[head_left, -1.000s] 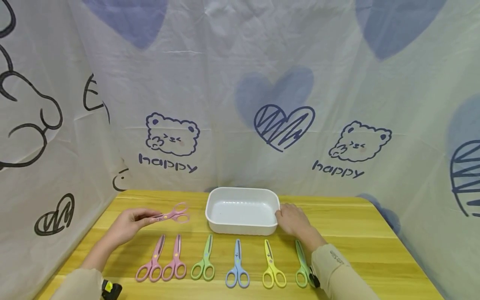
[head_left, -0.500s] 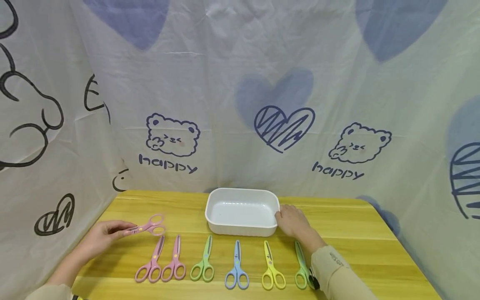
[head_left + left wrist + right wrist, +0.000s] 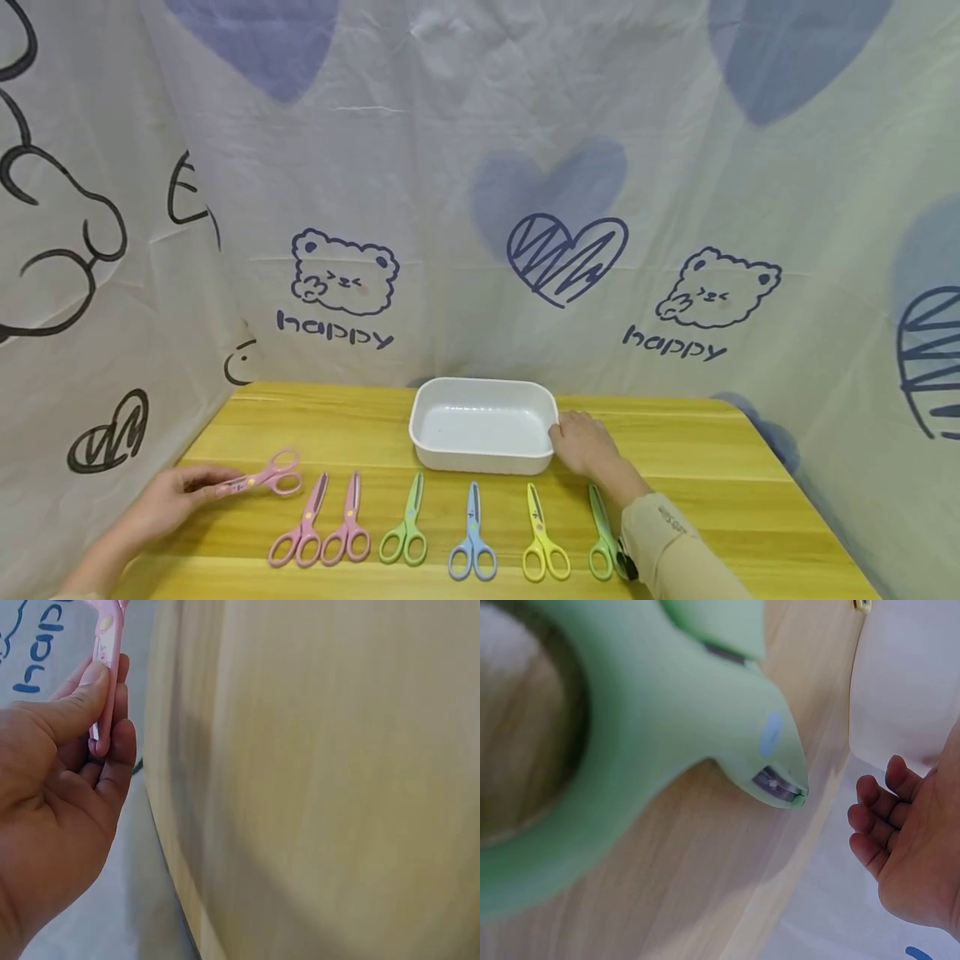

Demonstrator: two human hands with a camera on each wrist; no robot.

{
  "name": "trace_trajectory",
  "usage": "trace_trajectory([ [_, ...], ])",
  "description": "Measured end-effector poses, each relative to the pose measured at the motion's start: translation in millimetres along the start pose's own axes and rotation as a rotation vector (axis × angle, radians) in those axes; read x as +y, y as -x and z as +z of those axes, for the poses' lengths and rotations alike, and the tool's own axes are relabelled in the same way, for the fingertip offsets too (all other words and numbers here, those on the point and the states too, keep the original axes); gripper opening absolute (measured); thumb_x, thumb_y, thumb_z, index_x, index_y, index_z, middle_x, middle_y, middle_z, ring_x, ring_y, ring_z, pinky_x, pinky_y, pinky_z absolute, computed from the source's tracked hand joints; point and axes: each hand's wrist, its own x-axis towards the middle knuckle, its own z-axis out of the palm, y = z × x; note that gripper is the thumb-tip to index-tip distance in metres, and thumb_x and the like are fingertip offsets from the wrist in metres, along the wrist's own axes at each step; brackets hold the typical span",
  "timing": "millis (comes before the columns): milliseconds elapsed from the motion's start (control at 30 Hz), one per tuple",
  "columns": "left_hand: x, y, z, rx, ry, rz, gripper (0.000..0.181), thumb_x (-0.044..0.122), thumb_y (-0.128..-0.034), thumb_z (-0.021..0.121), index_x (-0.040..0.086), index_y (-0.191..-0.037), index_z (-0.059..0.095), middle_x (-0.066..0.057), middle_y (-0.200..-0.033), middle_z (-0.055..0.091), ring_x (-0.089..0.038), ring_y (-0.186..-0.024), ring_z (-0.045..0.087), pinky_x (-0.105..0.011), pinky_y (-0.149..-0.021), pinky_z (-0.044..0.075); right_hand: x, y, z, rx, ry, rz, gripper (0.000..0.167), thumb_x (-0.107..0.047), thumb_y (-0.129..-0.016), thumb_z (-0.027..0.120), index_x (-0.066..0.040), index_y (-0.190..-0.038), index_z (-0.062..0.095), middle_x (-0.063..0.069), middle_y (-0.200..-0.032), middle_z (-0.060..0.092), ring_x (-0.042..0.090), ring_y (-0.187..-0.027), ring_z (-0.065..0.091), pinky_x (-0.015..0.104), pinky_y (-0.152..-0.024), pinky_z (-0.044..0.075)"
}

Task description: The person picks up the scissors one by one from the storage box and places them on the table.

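My left hand (image 3: 168, 500) pinches a pair of pink scissors (image 3: 264, 478) by the blades, handles pointing right, over the table's left side. In the left wrist view, the thumb presses the pink blade cover (image 3: 107, 682) against the fingers. At the right end of a white rectangular box (image 3: 483, 460), my right hand (image 3: 585, 443) holds the rim. Its fingers look curled in the right wrist view, where the thumb is hidden. Below the right forearm lie green scissors (image 3: 600, 521), partly covered by the sleeve and wrist strap.
Along the front of the wooden table (image 3: 697, 467) lie two pink scissors (image 3: 307, 521), (image 3: 350, 517), another green pair (image 3: 408, 518), a blue pair (image 3: 473, 529) and a yellow pair (image 3: 540, 529), blades pointing away. A printed curtain (image 3: 450, 167) hangs behind.
My left hand has moved left and toward the front with the pink scissors, away from the box. The right hand stays at the box's right end.
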Motion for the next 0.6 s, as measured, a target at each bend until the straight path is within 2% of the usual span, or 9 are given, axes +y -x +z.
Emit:
trace_trajectory([
  [133, -4.5, 3.5, -3.7, -0.031, -0.007, -0.042, 0.018, 0.012, -0.0924, 0.077, 0.001, -0.108, 0.079, -0.009, -0.103, 0.077, 0.009, -0.092, 0.058, -0.018, -0.078, 0.049, 0.4, 0.0, -0.2, -0.001, 0.005, 0.001, 0.043, -0.025, -0.108, 0.038, 0.003, -0.126, 0.065, 0.019, -0.124, 0.067, 0.039, -0.119, 0.057, 0.056, -0.108, 0.041],
  [367, -7.7, 4.3, -7.7, -0.083, -0.034, -0.067, 0.019, 0.014, -0.0946, 0.075, 0.002, -0.109, 0.079, -0.008, -0.104, 0.077, 0.008, -0.093, 0.059, -0.019, -0.079, 0.049, -0.7, 0.6, -1.6, 0.024, 0.021, -0.018, 0.039, -0.023, -0.107, 0.038, 0.002, -0.118, 0.067, 0.018, -0.119, 0.068, 0.04, -0.115, 0.059, 0.057, -0.104, 0.043],
  [600, -6.5, 0.2, -11.5, -0.137, -0.098, -0.114, 0.025, 0.019, -0.0987, 0.071, 0.003, -0.116, 0.077, -0.013, -0.113, 0.075, -0.001, -0.097, 0.061, -0.024, -0.08, 0.05, -0.5, 1.5, -0.2, 0.035, 0.034, -0.032, 0.038, -0.023, -0.107, 0.039, 0.001, -0.116, 0.068, 0.018, -0.119, 0.069, 0.04, -0.116, 0.06, 0.056, -0.102, 0.044],
])
